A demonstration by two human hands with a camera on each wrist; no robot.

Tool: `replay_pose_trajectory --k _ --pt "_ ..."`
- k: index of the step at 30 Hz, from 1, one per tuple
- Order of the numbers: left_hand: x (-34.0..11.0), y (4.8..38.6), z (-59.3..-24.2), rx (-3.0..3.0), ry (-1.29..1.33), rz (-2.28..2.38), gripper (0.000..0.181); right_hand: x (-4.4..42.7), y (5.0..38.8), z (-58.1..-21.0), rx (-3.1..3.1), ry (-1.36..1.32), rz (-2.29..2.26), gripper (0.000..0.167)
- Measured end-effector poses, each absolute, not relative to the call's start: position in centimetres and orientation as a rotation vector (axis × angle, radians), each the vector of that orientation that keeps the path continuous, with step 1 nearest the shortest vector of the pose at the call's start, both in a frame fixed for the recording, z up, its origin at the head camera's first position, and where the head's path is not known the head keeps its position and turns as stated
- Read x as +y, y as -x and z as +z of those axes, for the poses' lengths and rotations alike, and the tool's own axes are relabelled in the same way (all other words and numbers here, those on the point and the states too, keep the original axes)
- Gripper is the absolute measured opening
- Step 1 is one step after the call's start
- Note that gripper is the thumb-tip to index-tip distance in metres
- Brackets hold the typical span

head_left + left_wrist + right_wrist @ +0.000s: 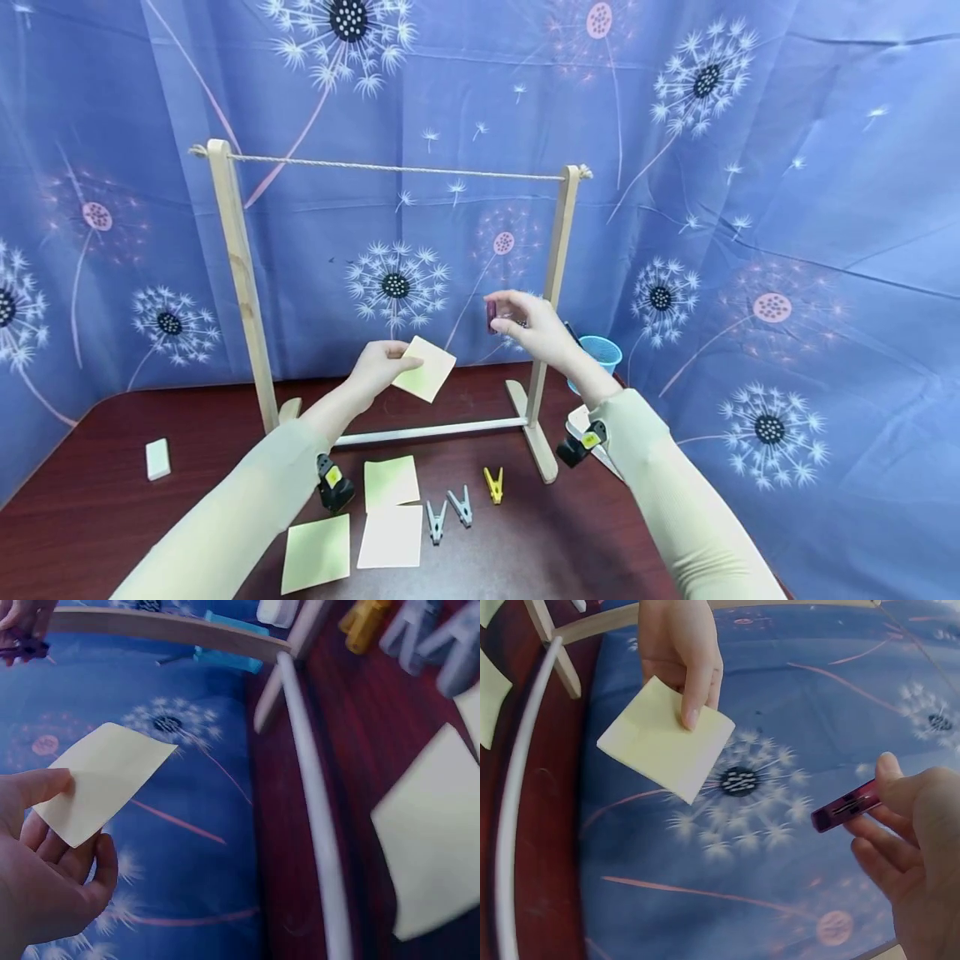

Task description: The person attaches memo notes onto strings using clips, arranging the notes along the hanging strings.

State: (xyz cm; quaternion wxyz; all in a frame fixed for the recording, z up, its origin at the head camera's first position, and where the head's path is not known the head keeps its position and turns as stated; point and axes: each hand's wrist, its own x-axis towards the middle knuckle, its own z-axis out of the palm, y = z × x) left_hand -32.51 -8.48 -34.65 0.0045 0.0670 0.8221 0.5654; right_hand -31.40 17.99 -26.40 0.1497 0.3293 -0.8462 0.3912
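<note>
My left hand (375,372) pinches a pale yellow square paper note (427,372) by one corner, thumb on top, in front of the wooden frame's lower half. To its right, at a similar height, my right hand (542,332) holds a dark purplish-red clothespin (845,808) between thumb and fingers. A gap separates the note from the clothespin. Above both hands a rope (397,168) stretches between the frame's two posts, and nothing hangs on it. In the left wrist view the note (109,780) is seen tilted, held off the table.
On the dark red table (90,500) lie several paper notes (317,553), two grey clothespins (461,506) and a yellow clothespin (494,485). A white block (157,459) sits at the left. A white bar (435,432) joins the frame's feet; a blue basket (602,352) stands behind the right post.
</note>
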Motion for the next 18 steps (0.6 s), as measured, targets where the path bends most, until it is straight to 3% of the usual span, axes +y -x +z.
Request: replay_pose_trajectory --k 13,18 --pt "-5.3 33.8 -29.5 2.504 -0.390 2.078 0.034 17.2 30.9 -17.4 -2.064 -1.049 0.957 0.037" --pt "-3.9 34.0 -26.6 2.450 -0.478 2.201 0.034 17.5 30.5 -12.8 -1.990 -0.960 0.942 0.034"
